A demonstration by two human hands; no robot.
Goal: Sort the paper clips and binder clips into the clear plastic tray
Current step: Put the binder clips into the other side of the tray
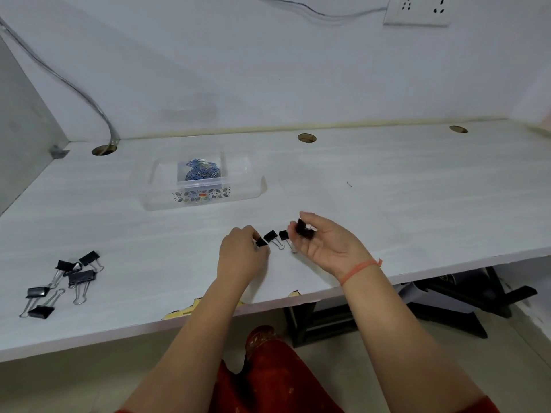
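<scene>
A clear plastic tray (155, 201) with a flowered front stands on the white desk, far from my hands; a heap of blue paper clips (201, 171) fills its middle compartment. My left hand (241, 254) pinches a small black binder clip (261, 242) on the desk. Two more small black clips (270, 235) (283, 234) lie between my hands. My right hand (325, 242), palm up, holds small black binder clips (303, 228) between thumb and fingers. Several larger black binder clips (82, 277) lie scattered at the desk's left front.
Three round cable holes (306, 138) run along the desk's back edge, a cable (74, 87) drops into the left one. A wall socket (417, 8) sits top right. Dark chair legs (447, 308) stand under the desk on the right.
</scene>
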